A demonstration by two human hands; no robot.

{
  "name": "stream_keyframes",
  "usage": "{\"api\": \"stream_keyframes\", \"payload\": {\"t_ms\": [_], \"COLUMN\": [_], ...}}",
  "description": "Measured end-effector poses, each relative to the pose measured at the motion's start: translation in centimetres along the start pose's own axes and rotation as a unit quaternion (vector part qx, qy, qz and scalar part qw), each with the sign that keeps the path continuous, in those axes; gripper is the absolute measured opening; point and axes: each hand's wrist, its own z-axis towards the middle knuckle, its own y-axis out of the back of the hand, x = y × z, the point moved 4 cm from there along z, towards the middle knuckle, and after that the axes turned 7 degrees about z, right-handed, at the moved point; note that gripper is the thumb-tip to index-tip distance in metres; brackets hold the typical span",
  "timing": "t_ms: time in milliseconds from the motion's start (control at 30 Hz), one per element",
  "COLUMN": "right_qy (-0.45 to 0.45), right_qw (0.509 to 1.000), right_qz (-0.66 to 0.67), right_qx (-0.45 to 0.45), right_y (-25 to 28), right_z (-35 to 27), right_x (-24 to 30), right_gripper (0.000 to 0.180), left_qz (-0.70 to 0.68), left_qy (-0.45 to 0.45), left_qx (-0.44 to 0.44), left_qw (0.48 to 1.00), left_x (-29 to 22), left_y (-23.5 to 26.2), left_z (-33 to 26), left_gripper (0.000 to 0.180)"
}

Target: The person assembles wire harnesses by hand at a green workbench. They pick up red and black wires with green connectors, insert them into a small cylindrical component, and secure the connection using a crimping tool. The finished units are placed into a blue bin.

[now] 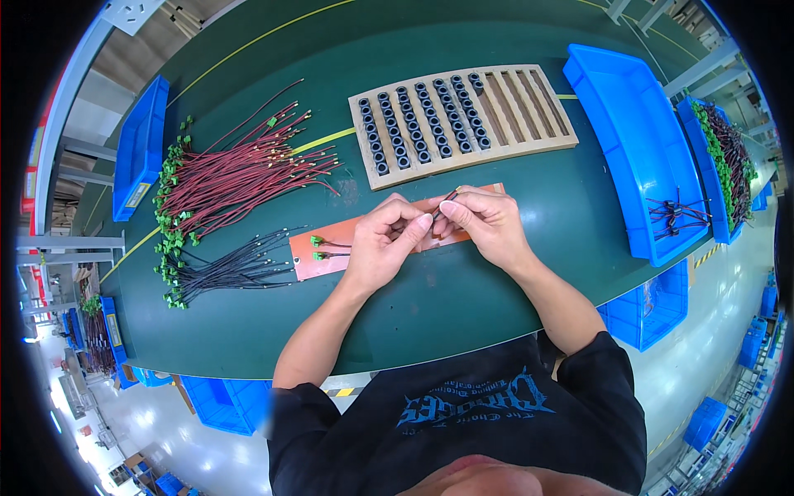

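Both of my hands meet above a flat orange-copper strip point(308, 265) on the green table. My left hand point(387, 238) is closed in a pinch, with thumb and forefinger on thin dark wires point(439, 217). Pinching the same wires close to their end is my right hand point(488, 221), and a light tip shows above its fingers. A red wire and a black wire with green connectors point(317, 240) lie on the strip and run under my left hand. Whether a black ring sits between my fingertips is hidden.
Red wires point(240, 178) and black wires point(231, 264) with green connectors lie in bundles at left. A slotted wooden tray point(529, 149) holds rows of black rings point(403, 124) beyond my hands. Blue bins stand left point(141, 153) and right point(616, 107); the right one contains some wired pieces point(678, 217).
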Motion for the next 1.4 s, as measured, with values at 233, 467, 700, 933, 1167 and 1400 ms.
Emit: {"api": "stream_keyframes", "payload": {"t_ms": [233,467,700,933,1167,1400], "right_qy": [-0.036,0.0,-0.003,-0.004,0.06,0.125], "right_qw": [0.999,1.0,1.0,1.0,0.981,0.945], "right_qz": [0.04,0.012,-0.009,0.0,-0.186,-0.303], "right_qx": [0.003,0.002,0.004,-0.017,-0.009,-0.017], "right_y": [0.1,0.3,0.3,0.4,1.0,1.7], "right_z": [-0.2,0.1,0.2,0.3,0.4,0.4], "right_x": [-0.7,-0.5,-0.2,-0.2,0.8,0.1], "right_gripper": [0.024,0.023,0.021,0.019,0.021,0.021], "left_qz": [0.016,0.024,0.067,0.063,0.131,0.041], "left_qy": [0.012,0.001,-0.016,0.005,0.001,-0.028], "left_qx": [0.02,0.016,0.017,0.012,-0.002,-0.122], "left_qw": [1.0,1.0,0.997,0.998,0.991,0.991], "left_x": [-0.2,0.1,0.4,0.4,0.3,1.2], "left_y": [0.4,0.4,0.5,0.2,-0.2,1.4], "left_z": [0.0,0.1,0.1,0.0,-0.2,-0.1], "left_gripper": [0.008,0.008,0.009,0.009,0.01,0.01]}}
